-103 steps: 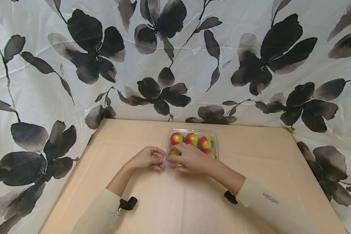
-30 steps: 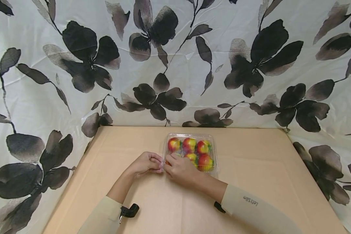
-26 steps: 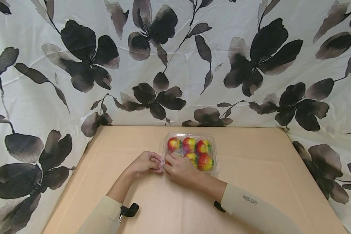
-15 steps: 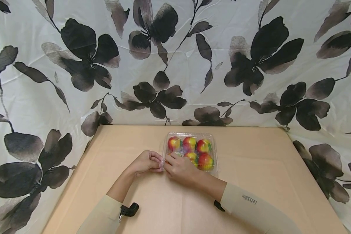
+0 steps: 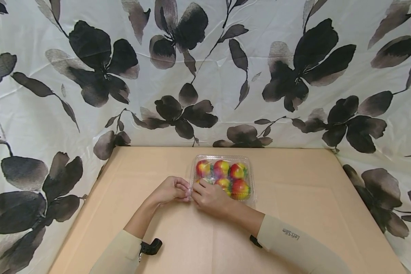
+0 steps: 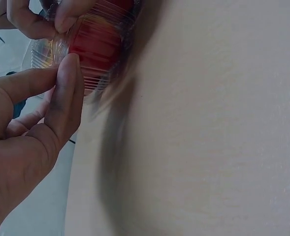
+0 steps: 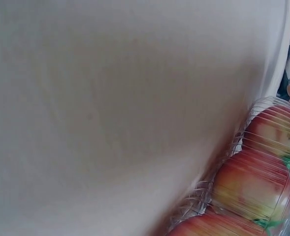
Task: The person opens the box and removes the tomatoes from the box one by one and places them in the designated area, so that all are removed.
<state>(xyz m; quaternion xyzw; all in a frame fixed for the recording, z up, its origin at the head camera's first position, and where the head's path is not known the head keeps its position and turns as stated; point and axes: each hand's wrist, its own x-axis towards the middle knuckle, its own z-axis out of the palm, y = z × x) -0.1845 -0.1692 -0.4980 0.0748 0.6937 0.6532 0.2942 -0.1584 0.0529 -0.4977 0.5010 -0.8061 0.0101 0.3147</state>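
Observation:
A clear plastic clamshell box [image 5: 253, 182] sits toward the table's far side in the head view. Inside are several red-and-yellow fruits [image 5: 240, 189], lying in two rows under clear plastic. My left hand [image 5: 171, 190] pinches the box's edge at its near left corner between thumb and fingertips, as the left wrist view shows. Right beside those fingers, my right hand [image 5: 214, 198] pinches the same edge and covers part of the near left fruit. In the right wrist view the box's ribbed side and a row of fruits [image 7: 253, 182] show green bits between them.
The box stands on a tan table [image 5: 287, 213]. Behind and beside the table hangs a white cloth [image 5: 233, 110] with dark flowers. A black wrist camera [image 5: 151, 246] sticks out from the left sleeve.
Since the oldest frame, my right hand has moved left from over the near left fruit to the box's corner edge, where its fingers pinch. In the last second both hands barely move.

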